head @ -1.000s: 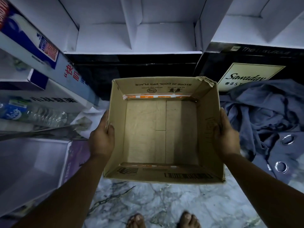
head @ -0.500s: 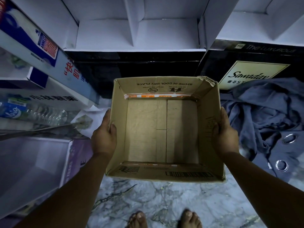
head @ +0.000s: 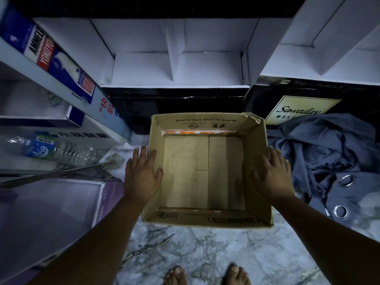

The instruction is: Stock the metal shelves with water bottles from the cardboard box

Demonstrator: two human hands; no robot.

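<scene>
Grip released since earlier frame: left hand and right hand now spread flat, fingers straight, beside walls of cardboard box. Box set on marble floor, emptied. Water bottle laid on left metal shelf. Stocking judged complete; hands to be withdrawn next.

Cardboard box open-topped, nothing inside, on marble floor. Left hand at box's left wall, fingers straight and spread, thumb over the rim. Right hand at right wall, fingers straight, lying over the rim. Water bottle lying on its side on a shelf left of box. Grey cloth with metal eyelets heaped right of box. White dividers beyond box. Bare toes near side of box.
</scene>
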